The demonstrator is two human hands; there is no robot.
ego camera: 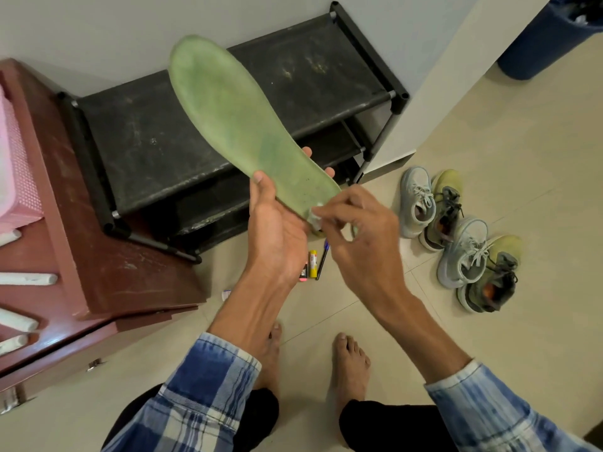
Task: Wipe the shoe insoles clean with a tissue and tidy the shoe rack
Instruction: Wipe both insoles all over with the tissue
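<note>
Fingers (329, 172) of the left hand (277, 230) are wrapped round the heel end of a green insole (235, 125). The thumb is on the near-left edge and the fingertips poke out past the far-right edge, so it's a proper grip. The insole is up in the air in front of the black shoe rack (146, 151), toe end pointing far and left, with its faded, smudgy face toward the camera. The right hand (359, 243) sits just right of the heel. Its thumb and forefinger pinch a small wad of white tissue (315, 217) right against the insole's heel edge, and the other fingers are loosely curled. The rack stands against the far wall and its top shelf is pretty dusty, with pale scuffs all over. On the tiled floor (489, 141) below the hands there's a small yellow item (313, 264) (can't tell what), a darker one (303, 272) beside it, and a pen (323, 259) with a blue end. Over on the right are four sneakers (463, 252) bunched together, two light grey and two olive green. A reddish-brown cabinet (107, 256) sits left of the rack, with a pink basket (16, 177) at its left edge. Bare feet (350, 363) and plaid sleeves (208, 386) are nearest.
</note>
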